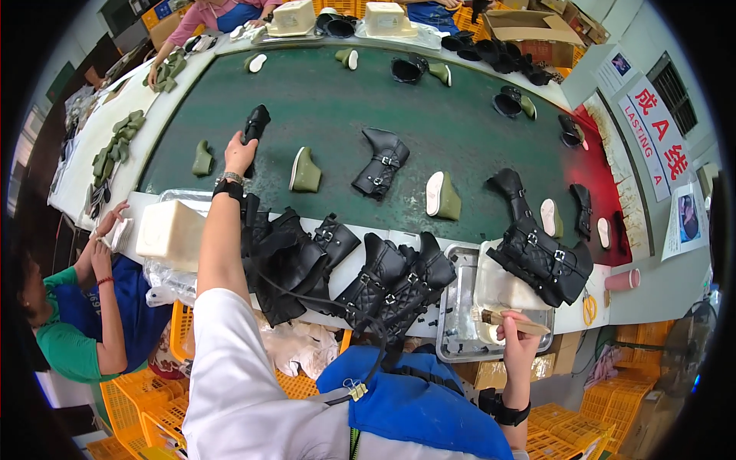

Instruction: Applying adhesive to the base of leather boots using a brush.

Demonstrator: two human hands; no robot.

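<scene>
My left hand (240,156) stretches out over the green belt (253,184). Its fingers close round the near end of a black boot upper (257,123). By the belt's near edge at the right, my right hand (519,337) grips a wooden-handled brush (529,326). The bristles point left, over a metal tray (452,337) with a white plastic tub (498,284) in it. A buckled black boot upper (548,264) lies across this tub. Nearer the left hand, an olive-green boot form (202,159) and another green form (305,170) rest on the belt.
Several black boot uppers (372,276) line the near ledge. A buckled boot (381,162) lies mid-belt. Yellow scissors (589,308) and a pink cup (622,280) sit at the right. A co-worker in a green shirt (77,345) is at the left; others work across the belt.
</scene>
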